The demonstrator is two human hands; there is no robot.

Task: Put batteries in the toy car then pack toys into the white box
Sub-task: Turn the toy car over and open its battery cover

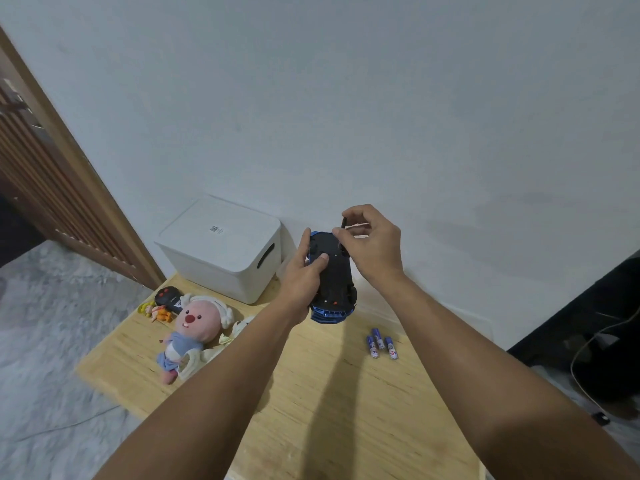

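Observation:
My left hand [306, 271] holds a blue toy car [333, 282] upside down above the wooden table [329, 393], its black underside facing me. My right hand [372, 244] pinches a small black screwdriver [343, 224] whose tip touches the car's underside near its far end. Three blue batteries [381, 342] lie on the table to the right, below the car. The white box [225, 245] stands with its lid on at the table's back left.
A pink plush toy [192, 329], a cream plush [221, 344], a small yellow-orange figure [156, 311] and a black remote [169, 297] lie at the table's left. A wall rises behind; a wooden door [52, 188] at left, dark things and a cable [588, 341] at right.

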